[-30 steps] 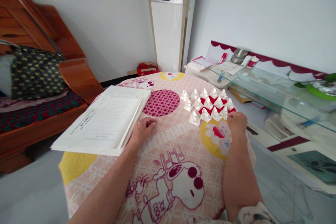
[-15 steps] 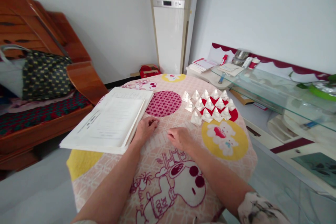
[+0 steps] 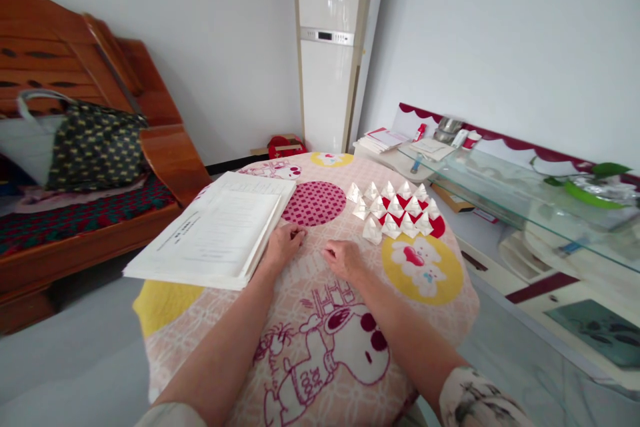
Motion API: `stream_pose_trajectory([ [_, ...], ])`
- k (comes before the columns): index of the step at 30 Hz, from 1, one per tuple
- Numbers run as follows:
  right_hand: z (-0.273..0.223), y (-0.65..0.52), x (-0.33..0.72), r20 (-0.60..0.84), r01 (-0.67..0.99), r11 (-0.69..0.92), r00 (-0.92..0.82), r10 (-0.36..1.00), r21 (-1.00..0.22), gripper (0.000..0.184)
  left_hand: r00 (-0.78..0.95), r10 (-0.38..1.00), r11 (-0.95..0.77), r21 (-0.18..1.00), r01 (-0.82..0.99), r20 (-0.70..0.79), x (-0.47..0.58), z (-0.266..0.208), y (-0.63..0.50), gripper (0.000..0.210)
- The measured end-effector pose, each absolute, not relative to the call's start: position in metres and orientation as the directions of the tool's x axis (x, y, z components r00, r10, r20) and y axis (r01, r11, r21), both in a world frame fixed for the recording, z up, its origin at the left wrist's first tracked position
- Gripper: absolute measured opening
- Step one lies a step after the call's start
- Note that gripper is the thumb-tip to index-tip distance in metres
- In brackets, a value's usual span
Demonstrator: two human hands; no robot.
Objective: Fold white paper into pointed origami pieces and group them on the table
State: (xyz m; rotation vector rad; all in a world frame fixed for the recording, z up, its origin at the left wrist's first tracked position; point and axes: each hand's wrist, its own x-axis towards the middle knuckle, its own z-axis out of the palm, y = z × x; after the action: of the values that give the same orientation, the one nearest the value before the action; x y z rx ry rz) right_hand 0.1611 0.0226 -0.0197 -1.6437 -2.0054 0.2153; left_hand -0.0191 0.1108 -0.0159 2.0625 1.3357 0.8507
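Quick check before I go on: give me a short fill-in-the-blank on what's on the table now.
1. The left hand rests beside the stack of ____.
2. The folded paper pieces lie to the ____ of the right hand.
3. Both hands hold ____.
4. The tablecloth shows a cartoon ____.

Missing words: papers; right; nothing; dog

1. Plain white walls (image 3: 240, 33) meeting in a corner, evenly lit by soft daylight.
2. Tall white standing air conditioner (image 3: 333, 47) set in that corner.
3. Reddish wooden bench (image 3: 100, 167) along the left wall, with a dark patterned cushion (image 3: 95, 147) on its seat.
4. Pale grey floor (image 3: 65, 360) below.
5. Glass shelf (image 3: 505, 180) on the right, over a low white cabinet (image 3: 550, 280) trimmed in dark red.
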Motion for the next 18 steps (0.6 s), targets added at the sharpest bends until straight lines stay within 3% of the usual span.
stream_pose_trajectory([
  [8, -0.016, 0.021, 0.16, 0.316, 0.867, 0.214, -0.07, 0.946, -0.451, 0.024, 0.32, 0.914, -0.399, 0.689, 0.605, 0.248, -0.018, -0.023, 0.113, 0.023],
  [18, -0.028, 0.017, 0.173, 0.319, 0.792, 0.249, -0.072, 0.945, -0.557, 0.023, 0.305, 0.917, -0.397, 0.647, 0.65, 0.257, -0.017, -0.023, 0.101, 0.016],
])
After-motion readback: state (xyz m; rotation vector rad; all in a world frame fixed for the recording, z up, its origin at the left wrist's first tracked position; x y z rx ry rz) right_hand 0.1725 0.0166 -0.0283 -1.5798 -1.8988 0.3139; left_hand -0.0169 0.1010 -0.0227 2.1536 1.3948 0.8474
